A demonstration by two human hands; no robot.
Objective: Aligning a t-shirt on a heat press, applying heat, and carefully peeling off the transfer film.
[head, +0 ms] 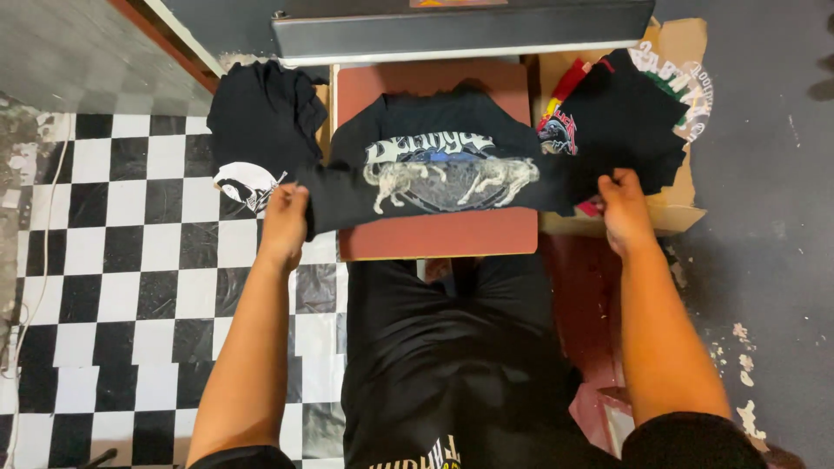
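At the platen's front edge, L hand (285, 217) and R hand (622, 208) each pinch a side of the black printed shirt (439, 165), spread flat over the red platen (434, 233). Shirt piles: one left (261, 113), one right (621, 113) on cardboard (682, 204).

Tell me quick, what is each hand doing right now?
Left hand: closed, its grip pinching the left edge of the black printed shirt.
Right hand: closed, gripping the same shirt's right edge.
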